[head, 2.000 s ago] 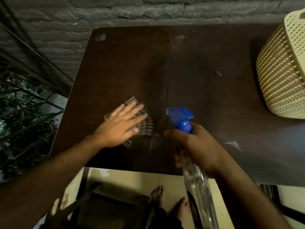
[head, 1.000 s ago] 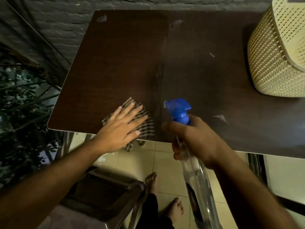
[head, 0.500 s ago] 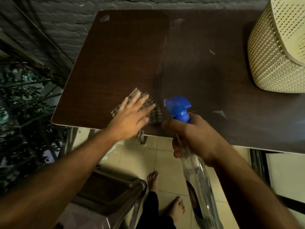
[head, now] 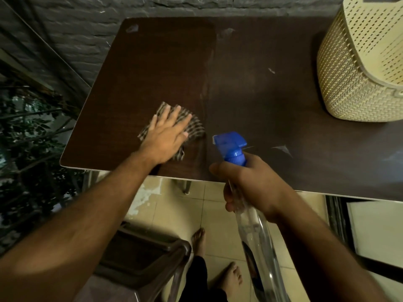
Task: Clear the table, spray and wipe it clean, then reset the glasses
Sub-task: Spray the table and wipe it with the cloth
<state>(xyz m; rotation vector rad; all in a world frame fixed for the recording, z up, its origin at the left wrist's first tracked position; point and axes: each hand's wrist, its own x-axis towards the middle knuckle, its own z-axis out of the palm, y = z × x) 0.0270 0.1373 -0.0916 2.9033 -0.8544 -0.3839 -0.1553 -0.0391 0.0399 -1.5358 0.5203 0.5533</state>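
A dark brown table (head: 250, 88) fills the upper middle of the head view. My left hand (head: 166, 134) lies flat, fingers spread, pressing a checked brown cloth (head: 195, 126) onto the table's near left part. My right hand (head: 248, 184) is closed around the neck of a clear spray bottle (head: 259, 243) with a blue trigger head (head: 231, 146), held over the table's front edge with the nozzle pointing left. A dull wet streak (head: 209, 68) runs down the middle of the tabletop. No glasses are in view.
A cream woven plastic basket (head: 357, 68) stands on the table's far right. A grey stone wall (head: 87, 29) runs behind and to the left. A dark chair (head: 141, 253) sits below the front edge, beside bare feet on beige tiles. Foliage is at left.
My left hand has slid the cloth away from the table's front edge, farther onto the tabletop. The right hand with the bottle has stayed in place.
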